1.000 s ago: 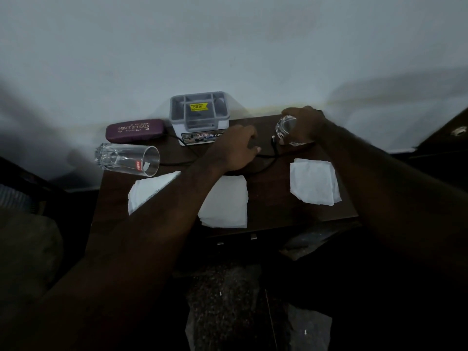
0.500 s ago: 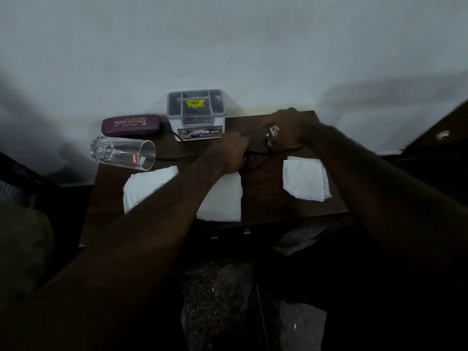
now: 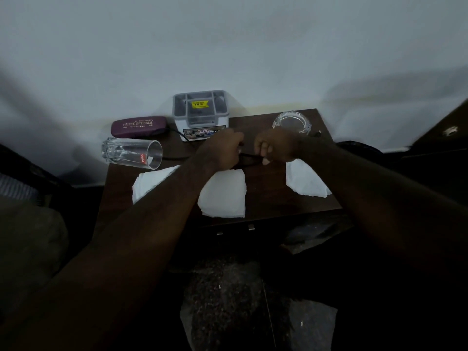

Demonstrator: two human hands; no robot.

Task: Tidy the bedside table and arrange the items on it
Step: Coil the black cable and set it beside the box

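On the dark wooden bedside table, my left hand and my right hand are both closed on a thin black cable stretched between them. The cable's far part runs toward the purple spectacle case. A clear glass stands upright at the back right, free of my hands. A second glass lies on its side at the left. A white compartment organiser stands against the wall. Three white tissues lie in a row: left, middle, right.
A pale wall rises directly behind the table. Dark furniture stands to the right, and a bed or cushion edge lies to the left. Speckled floor shows below the table's front edge.
My right hand let go of the upright glass at the back right and came to the cable beside my left hand. Both hands now grip the cable.
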